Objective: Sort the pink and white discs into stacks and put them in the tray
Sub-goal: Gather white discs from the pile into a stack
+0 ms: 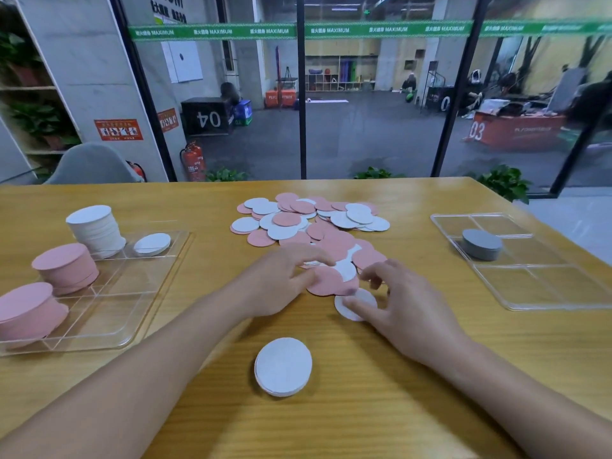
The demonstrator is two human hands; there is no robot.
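Pink, white stacks in clear tray

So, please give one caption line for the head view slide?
Both hands sort a pile of pink and white discs on the table beside partly filled trays.

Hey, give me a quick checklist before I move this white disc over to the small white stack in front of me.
1. Right hand touches the white disc at the pile's near edge: ok.
2. Firm grip on that disc: cannot tell.
3. Small white stack lies flat with bare table around it: ok.
4. Left hand holding nothing: cannot tell, its fingers rest on the pile.
5. Left tray still has open compartments: ok.
6. Pile fully sorted: not ok.
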